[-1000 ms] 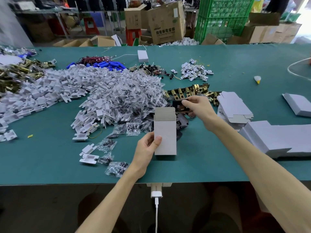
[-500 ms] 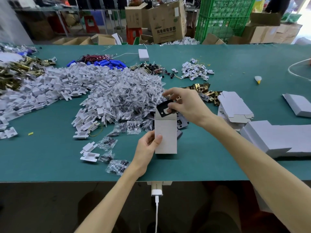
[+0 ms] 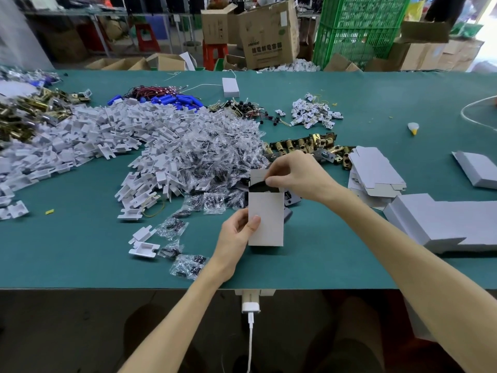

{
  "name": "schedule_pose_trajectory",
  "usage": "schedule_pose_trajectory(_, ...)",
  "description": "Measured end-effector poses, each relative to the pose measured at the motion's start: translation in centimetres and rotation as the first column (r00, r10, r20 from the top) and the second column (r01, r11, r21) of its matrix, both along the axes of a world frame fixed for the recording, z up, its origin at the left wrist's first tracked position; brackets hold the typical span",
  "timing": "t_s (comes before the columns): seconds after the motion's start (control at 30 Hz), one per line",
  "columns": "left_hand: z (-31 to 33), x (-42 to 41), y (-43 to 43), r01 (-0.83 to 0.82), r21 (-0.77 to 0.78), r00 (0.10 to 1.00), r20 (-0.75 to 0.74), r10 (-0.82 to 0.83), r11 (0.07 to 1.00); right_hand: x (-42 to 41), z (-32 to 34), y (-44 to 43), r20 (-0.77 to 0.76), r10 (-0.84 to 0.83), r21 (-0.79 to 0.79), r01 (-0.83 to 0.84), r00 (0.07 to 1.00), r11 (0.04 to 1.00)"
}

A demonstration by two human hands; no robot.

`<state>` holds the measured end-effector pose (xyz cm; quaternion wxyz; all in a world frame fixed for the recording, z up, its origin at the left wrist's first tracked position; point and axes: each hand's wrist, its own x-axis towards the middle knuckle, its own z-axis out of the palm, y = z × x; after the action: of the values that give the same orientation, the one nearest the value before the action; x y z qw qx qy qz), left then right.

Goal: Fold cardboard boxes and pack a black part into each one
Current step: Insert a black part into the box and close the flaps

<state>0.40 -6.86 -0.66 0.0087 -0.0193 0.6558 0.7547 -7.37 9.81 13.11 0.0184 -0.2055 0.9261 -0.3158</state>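
Note:
A small white cardboard box (image 3: pixel 266 219) stands upright on the green table (image 3: pixel 336 262) near the front edge, its top flap open. My left hand (image 3: pixel 236 238) grips its left side, thumb on the front face. My right hand (image 3: pixel 298 175) pinches a black part (image 3: pixel 259 187) that sits partly inside the box's open top. Only the part's upper edge shows above the rim.
A big heap of white plastic pieces (image 3: pixel 107 146) and bagged small parts (image 3: pixel 215 157) fills the left and middle. Brass latches (image 3: pixel 304 146) lie behind my right hand. Flat box blanks (image 3: pixel 373 170) and folded boxes (image 3: pixel 443 224) are at the right. A charger cable (image 3: pixel 250 319) hangs at the front edge.
My right hand carried the black part from the pile over to the box and lowered it into the open top. My left hand kept hold of the box.

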Motion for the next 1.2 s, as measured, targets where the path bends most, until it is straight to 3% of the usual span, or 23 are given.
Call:
schedule_pose_trajectory(0.33,0.1,0.1,0.2,-0.007,-0.024,1.0,-0.002,0.007,1.0,0.4,-0.3,0.3,0.028,0.023,0.259,-0.029,0.999,0.965)
schedule_pose_trajectory(0.5,0.2,0.2,0.2,-0.007,-0.03,1.0,-0.006,0.007,1.0,0.7,-0.9,-0.1,0.036,0.044,0.296,-0.052,0.998,0.954)
schedule_pose_trajectory(0.83,0.2,0.3,0.2,0.002,-0.052,1.0,-0.013,-0.003,0.999,0.5,-0.3,-0.6,0.094,0.146,0.494,-0.174,0.985,0.852)
schedule_pose_trajectory(1.03,0.4,0.5,0.1,0.0,-0.074,1.0,-0.016,-0.001,0.997,1.0,0.2,-1.6,-0.095,0.134,0.495,-0.07,0.986,0.866)
schedule_pose_trajectory(1.2,0.5,0.6,0.2,0.002,-0.076,1.0,-0.014,-0.003,0.997,1.7,0.2,-5.2,-0.384,0.218,0.41,-0.046,0.897,0.911)
